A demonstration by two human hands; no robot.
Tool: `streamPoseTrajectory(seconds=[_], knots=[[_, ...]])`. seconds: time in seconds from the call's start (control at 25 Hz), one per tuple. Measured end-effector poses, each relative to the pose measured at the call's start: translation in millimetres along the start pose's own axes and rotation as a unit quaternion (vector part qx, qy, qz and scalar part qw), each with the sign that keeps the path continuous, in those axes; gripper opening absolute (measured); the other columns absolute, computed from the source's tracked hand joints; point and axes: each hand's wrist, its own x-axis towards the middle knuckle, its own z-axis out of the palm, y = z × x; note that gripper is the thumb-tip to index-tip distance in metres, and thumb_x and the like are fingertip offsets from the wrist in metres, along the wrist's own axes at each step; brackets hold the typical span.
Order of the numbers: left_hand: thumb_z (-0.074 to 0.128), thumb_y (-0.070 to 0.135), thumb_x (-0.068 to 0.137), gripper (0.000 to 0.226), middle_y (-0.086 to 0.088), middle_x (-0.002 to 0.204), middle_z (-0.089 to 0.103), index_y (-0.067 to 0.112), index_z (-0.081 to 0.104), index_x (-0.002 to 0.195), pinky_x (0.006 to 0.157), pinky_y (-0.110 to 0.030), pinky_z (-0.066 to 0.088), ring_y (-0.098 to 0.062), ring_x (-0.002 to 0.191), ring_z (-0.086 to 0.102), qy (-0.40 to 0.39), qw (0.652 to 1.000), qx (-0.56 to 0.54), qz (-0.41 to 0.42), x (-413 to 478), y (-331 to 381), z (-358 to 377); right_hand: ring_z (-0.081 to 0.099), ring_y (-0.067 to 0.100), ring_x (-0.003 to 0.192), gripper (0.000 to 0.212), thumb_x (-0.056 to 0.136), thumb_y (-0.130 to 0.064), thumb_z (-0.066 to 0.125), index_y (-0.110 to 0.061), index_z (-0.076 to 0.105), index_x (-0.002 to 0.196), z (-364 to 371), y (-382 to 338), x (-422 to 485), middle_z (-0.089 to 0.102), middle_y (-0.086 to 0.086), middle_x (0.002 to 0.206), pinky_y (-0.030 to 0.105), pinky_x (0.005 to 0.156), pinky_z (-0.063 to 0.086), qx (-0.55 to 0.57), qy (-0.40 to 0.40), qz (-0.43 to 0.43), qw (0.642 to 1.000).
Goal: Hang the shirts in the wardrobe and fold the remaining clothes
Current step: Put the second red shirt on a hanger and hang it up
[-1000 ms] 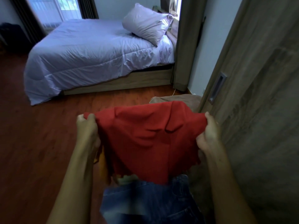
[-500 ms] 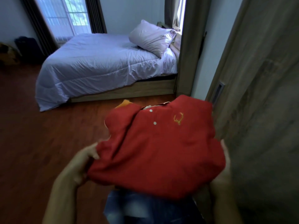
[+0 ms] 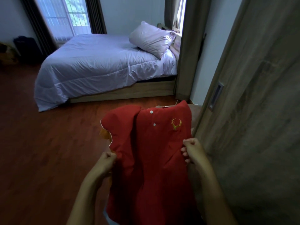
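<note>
A red polo shirt (image 3: pixel 151 153) with white buttons and a small yellow antler emblem hangs lengthwise in front of me, collar end away from me. My left hand (image 3: pixel 106 161) grips its left edge with curled fingers. Its right edge is pinched in my right hand (image 3: pixel 192 150). The wooden wardrobe door (image 3: pixel 253 111) stands just to the right of the shirt, with a recessed metal handle (image 3: pixel 215 95). An orange garment (image 3: pixel 104 134) peeks out behind the shirt's left side. A brown cloth pile (image 3: pixel 192 109) lies beyond the shirt by the door.
A bed (image 3: pixel 103 69) with a pale duvet and a pillow (image 3: pixel 151 40) stands across the red-brown wooden floor (image 3: pixel 40 151). A wooden post (image 3: pixel 188 51) rises by the bed's head. A dark bag (image 3: pixel 24 46) sits at the far left wall.
The shirt went from bunched wide between my hands to flipped front side up, and now hangs stretched lengthwise. Both hands moved closer together and grip its side edges. My view rose.
</note>
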Motion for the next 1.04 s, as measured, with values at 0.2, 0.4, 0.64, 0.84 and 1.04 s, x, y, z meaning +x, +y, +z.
streamPoseTrajectory(seconds=[0.2,0.4,0.64,0.84,1.04], knots=[[0.050,0.013,0.093,0.019,-0.002,0.083,0.052,0.012,0.047,0.112,0.053,-0.024,0.030,-0.012,0.066,0.044,0.010,1.000,-0.007,0.022,-4.8,7.2,-0.5,0.060,0.019,0.093,0.011,0.091,-0.024,0.055,-0.020,0.058,0.101,16.7,-66.8,5.0,0.063,0.002,0.099,0.032,0.081,0.048,-0.051,0.092,-0.221,0.970],[0.049,0.005,0.092,0.018,-0.012,0.103,0.059,0.008,0.052,0.110,0.051,-0.015,0.042,-0.014,0.073,0.053,0.069,0.991,-0.030,0.107,-6.4,21.8,-4.4,0.047,0.033,0.118,0.037,0.088,-0.038,0.059,-0.011,0.061,0.113,35.4,-132.0,41.2,0.054,0.015,0.124,0.041,0.099,0.042,-0.295,0.085,-0.240,0.921],[0.051,0.003,0.089,0.021,-0.013,0.097,0.065,0.008,0.056,0.110,0.050,-0.010,0.044,-0.007,0.066,0.058,0.086,0.968,-0.066,0.228,-3.6,43.9,-5.0,0.044,0.039,0.124,0.035,0.089,-0.021,0.060,-0.006,0.055,0.120,52.6,-158.2,75.1,0.053,0.020,0.130,0.041,0.097,0.039,-0.465,0.039,-0.172,0.868],[0.045,-0.003,0.090,0.023,-0.009,0.092,0.070,0.009,0.058,0.105,0.064,-0.023,0.047,-0.017,0.073,0.063,0.078,0.953,-0.088,0.278,11.4,59.6,-4.0,0.059,0.031,0.098,0.014,0.092,-0.015,0.052,-0.012,0.066,0.097,63.8,-136.8,98.7,0.062,0.015,0.109,0.036,0.085,0.044,-0.353,0.045,-0.262,0.897],[0.054,0.005,0.084,0.023,-0.002,0.090,0.071,0.025,0.061,0.094,0.070,-0.028,0.047,-0.017,0.079,0.064,0.091,0.933,-0.076,0.341,25.0,86.0,0.8,0.064,0.015,0.080,0.029,0.092,0.002,0.043,-0.020,0.056,0.078,46.4,-132.9,78.1,0.070,0.001,0.083,0.031,0.074,0.051,0.156,0.036,-0.250,0.955]])
